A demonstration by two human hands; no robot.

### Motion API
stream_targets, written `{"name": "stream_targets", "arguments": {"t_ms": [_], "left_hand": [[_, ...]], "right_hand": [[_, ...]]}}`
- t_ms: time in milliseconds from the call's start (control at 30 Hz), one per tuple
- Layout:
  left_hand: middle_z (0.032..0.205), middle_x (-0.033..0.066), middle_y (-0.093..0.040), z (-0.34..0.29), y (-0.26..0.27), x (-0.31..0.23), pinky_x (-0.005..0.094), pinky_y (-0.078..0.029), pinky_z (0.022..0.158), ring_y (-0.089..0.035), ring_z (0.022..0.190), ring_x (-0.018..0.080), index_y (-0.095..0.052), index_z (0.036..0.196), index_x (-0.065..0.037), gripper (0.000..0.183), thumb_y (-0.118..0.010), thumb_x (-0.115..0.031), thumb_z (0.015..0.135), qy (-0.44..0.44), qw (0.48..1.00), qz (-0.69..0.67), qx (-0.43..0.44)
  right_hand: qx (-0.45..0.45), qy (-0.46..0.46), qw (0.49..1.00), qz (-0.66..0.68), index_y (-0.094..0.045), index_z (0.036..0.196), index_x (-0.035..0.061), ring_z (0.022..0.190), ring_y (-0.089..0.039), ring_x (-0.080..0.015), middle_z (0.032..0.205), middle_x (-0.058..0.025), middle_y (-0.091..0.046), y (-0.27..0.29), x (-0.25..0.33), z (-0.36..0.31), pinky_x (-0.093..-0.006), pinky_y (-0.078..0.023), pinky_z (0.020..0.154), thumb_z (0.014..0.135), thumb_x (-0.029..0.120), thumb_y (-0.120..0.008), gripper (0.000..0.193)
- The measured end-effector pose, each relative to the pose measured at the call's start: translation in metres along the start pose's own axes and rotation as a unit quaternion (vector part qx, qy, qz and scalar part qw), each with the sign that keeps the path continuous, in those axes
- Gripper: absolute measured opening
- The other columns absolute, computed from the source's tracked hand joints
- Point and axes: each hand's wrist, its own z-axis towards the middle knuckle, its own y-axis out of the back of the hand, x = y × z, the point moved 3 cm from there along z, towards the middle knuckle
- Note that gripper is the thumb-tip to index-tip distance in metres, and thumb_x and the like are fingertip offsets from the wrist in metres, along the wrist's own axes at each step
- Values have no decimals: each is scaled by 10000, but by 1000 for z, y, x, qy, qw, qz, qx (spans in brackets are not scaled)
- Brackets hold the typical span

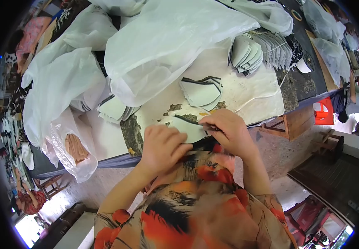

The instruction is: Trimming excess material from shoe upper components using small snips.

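Note:
A pale green-white fabric piece [190, 130] with a black strip along its top edge is held up at the near edge of the table. My right hand [228, 129] pinches its right corner between thumb and fingers. My left hand [162, 147] has curled fingers and closes on the left side of the piece, covering that part. Just beyond lies a small pile of matching pieces [202, 92] with black edging, slightly fanned out.
White plastic bags [167, 41] cover much of the table. Stacked pale pieces [248, 54] stand at the far right, and others [115, 108] lie at the left. A clear bag [90, 164] with beige pieces hangs over the front edge. A red plastic stool [324, 111] stands at the right.

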Motion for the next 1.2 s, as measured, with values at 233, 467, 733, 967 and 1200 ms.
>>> {"name": "stream_targets", "arguments": {"t_ms": [233,467,733,967,1200], "left_hand": [[916,-62,-593,39,10,6,189,-417,751,-503,819,29,-709,1104,-44,163,-718,-156,986,328,850,-409,49],[827,-47,-628,20,-2,11,237,-434,681,-518,742,47,-696,959,-17,180,-741,-191,974,364,789,-491,70],[861,61,-687,25,11,12,345,-500,743,-633,801,236,-714,948,-56,138,-744,-189,931,172,925,-333,63],[1169,30,-661,0,9,16,539,-391,1100,-593,1174,250,-701,1128,-121,288,-754,-259,880,-33,996,-11,87],[1256,52,-634,-30,-12,-11,558,-335,1163,-572,1215,273,-680,1283,-111,510,-795,-261,809,43,997,36,51]], "right_hand": [[64,36,997,-23,-707,1051,89,849,-671,-297,902,-76,-684,-10,23,-3,-391,-549,749,748,-20,-709,322],[50,-92,989,104,-683,1077,54,862,-691,-239,976,-79,-705,-15,21,-11,-340,-555,768,855,53,-743,230],[53,-305,914,261,-670,1077,12,848,-618,-62,923,-36,-691,-17,9,-25,-249,-517,757,934,116,-758,197],[-15,-379,879,290,-685,988,63,751,-567,-45,825,18,-651,-19,16,-32,-236,-491,696,961,124,-741,87],[78,-254,941,209,-715,964,26,689,-494,-7,767,61,-611,-37,45,-15,-203,-400,600,969,124,-726,98]]}}
